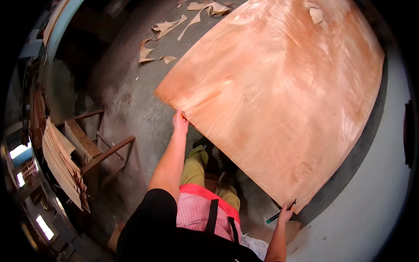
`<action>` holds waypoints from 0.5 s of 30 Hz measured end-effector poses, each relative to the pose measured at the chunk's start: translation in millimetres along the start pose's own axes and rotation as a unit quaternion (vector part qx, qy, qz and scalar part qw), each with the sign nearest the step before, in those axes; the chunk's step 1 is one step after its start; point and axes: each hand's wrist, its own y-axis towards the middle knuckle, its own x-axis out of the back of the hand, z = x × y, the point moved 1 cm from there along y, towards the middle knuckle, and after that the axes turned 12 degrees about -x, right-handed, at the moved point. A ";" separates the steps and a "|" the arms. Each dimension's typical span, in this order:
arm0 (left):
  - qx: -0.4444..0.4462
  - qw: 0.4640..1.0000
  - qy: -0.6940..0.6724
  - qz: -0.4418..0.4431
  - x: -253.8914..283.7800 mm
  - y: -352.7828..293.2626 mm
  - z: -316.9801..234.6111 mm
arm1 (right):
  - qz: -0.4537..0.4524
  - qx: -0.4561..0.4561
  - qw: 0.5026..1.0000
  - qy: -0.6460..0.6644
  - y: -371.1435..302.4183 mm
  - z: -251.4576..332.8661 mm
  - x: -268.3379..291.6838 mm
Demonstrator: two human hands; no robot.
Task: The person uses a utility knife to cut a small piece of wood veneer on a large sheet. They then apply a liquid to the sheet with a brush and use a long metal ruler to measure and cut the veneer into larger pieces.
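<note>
A large reddish-tan sheet of wood veneer [279, 96] with swirling grain fills the upper right. Its near edge runs slantwise between my two hands. My left hand [180, 123] is closed on that edge near the left corner, fingers partly hidden beneath. At the near right corner my right hand [285, 214] is closed too, pinching the edge along with a thin dark stick-like tool [273, 218] that has a green end. What kind of tool it is, I cannot make out. A small pale veneer scrap [316, 15] lies on the sheet's far part.
Torn veneer scraps [168, 27] lie on the grey concrete floor [126, 87] at the far left. To the left stands a wooden frame [109, 155], with a stack of veneer strips [63, 161] beside it. A pale wall [379, 174] rises along the right.
</note>
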 end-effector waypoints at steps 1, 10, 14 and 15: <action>-0.024 0.999 0.020 -0.010 -0.2 0.0 -0.7 | -0.004 0.031 1.000 -0.005 6.9 -2.5 -0.5; -0.101 0.975 0.161 -0.115 -0.7 22.5 -11.0 | 0.077 0.094 0.990 0.072 9.3 -25.4 -20.1; -0.076 0.968 0.209 -0.120 -3.2 31.5 -11.4 | 0.058 0.129 0.988 0.065 12.0 -16.7 -29.8; -0.068 0.966 0.226 -0.104 0.0 35.4 -9.4 | 0.034 0.161 0.985 0.051 32.1 -26.6 -35.9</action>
